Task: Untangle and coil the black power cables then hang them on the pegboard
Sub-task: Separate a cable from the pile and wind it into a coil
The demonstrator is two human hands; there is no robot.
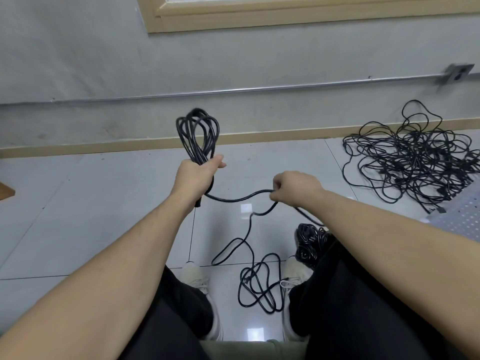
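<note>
My left hand point(198, 178) grips a bundle of several black cable loops point(198, 133) that stand up above the fist. From under that fist the same cable point(239, 200) runs right to my right hand point(293, 189), which pinches it. Past the right hand the cable drops to the floor and ends in loose loops point(259, 284) between my shoes. A finished black coil point(310, 242) lies beside my right knee. A large tangled pile of black cables point(413, 157) lies on the floor at the right. The perforated white pegboard point(459, 219) lies flat at the right edge.
I sit facing a grey wall point(104, 61) with a metal conduit point(233, 90) and a socket box point(457, 72). A tan baseboard point(104, 146) meets the glossy tiled floor point(91, 203). A wooden corner point(5, 190) pokes in at the left edge.
</note>
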